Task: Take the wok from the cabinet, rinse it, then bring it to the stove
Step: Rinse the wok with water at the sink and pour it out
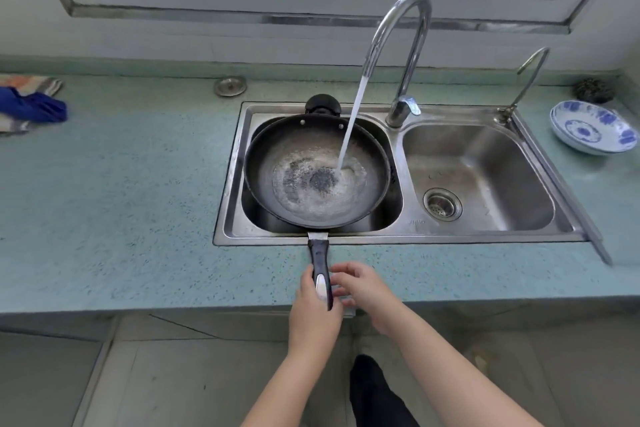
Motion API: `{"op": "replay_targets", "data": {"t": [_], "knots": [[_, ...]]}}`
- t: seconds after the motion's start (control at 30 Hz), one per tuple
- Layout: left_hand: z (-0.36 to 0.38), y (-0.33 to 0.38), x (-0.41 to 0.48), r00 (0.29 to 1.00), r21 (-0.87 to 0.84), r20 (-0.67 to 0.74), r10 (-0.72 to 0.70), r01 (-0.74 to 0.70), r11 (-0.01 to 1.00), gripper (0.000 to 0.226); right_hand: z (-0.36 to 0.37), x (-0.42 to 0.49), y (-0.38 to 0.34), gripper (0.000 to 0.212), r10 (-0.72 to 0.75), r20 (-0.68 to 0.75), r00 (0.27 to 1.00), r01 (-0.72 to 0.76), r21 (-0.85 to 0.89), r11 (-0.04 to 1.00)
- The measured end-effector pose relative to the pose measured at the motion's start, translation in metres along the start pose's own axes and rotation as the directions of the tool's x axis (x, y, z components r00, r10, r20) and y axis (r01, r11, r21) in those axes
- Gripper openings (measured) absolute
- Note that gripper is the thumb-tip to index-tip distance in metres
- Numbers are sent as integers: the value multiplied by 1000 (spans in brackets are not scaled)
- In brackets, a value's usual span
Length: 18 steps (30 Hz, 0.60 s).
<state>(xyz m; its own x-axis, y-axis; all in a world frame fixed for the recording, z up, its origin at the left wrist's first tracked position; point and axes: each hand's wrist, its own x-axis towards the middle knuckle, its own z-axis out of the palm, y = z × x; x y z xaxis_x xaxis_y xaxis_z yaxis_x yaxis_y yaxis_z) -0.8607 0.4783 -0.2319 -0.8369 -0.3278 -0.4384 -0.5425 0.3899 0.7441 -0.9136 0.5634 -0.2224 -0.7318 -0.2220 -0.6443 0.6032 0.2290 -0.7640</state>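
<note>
A black wok [277, 152] sits in the left basin of the steel double sink [398, 237]. Its long black handle [320, 263] reaches out over the counter's front edge. Water runs from the tall curved faucet [408, 45] into the wok and pools foaming at its bottom. My left hand [313, 308] grips the end of the handle. My right hand [360, 286] is just right of the handle with its fingers spread, touching or nearly touching it.
The right basin [485, 156] has a drain strainer. A blue-and-white dish stack [594, 126] and a scrubber [593, 90] sit at the right of the teal counter [121, 201]. Cloths [29, 104] lie at far left. A small second tap [526, 80] stands behind the right basin.
</note>
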Motion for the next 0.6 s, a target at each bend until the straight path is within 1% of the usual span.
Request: {"op": "replay_targets", "data": {"t": [0.07,0.13,0.2,0.33,0.47,0.6], "knots": [[0,2,-1,1000,2,-17,-15,15,1000,67,2,2,-1,19,4,-4,1000,-4,17,1000],[-1,4,-1,999,-31,-34,-29,27,999,66,5,5,-2,15,18,-4,1000,-18,41,999],[-3,6,-2,998,-126,-45,-48,42,991,63,7,7,-2,10,37,9,999,-38,81,996],[-7,10,-6,996,-342,-14,-93,83,936,58,10,9,1,15,57,42,998,-63,187,980],[-8,7,-4,995,-417,-5,-96,85,905,54,8,6,4,13,52,79,995,-72,265,962],[-4,5,-7,997,-510,30,-66,72,857,51,4,3,2,19,53,99,994,-81,299,951]]}}
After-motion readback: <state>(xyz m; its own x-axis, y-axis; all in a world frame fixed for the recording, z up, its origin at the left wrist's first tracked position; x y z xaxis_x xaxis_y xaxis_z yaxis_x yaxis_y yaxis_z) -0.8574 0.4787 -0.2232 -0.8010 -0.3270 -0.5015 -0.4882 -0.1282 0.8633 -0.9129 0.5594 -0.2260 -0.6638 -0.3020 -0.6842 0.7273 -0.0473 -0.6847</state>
